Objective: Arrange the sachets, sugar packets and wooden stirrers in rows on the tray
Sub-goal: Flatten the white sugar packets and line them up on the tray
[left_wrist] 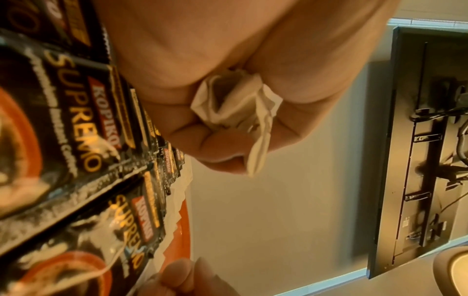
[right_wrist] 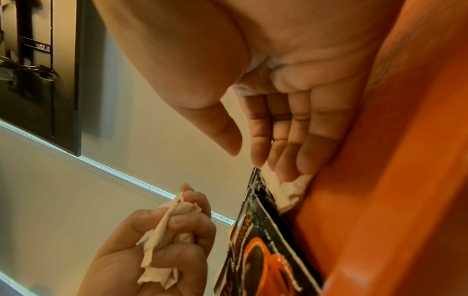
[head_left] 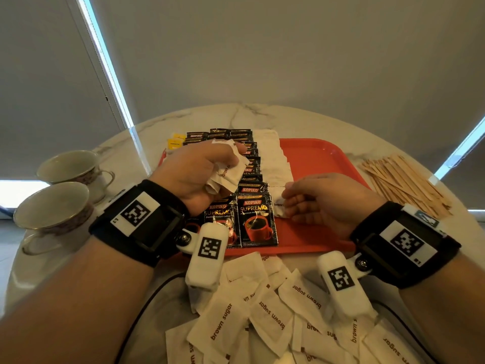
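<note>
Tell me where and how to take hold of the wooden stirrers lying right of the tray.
Pinch a few wooden stirrers across their narrow width near the near ends, coming from above with the right hand. They lie flat in a fanned pile on the table, right of the tray, so a top pinch probably suits best.

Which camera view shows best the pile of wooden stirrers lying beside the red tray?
The head view shows it best: the pile of flat wooden stirrers lies whole on the white marble table, right of the red plastic tray. The left wrist and right wrist views show no stirrers at all, only hands, sachets and tray.
</note>
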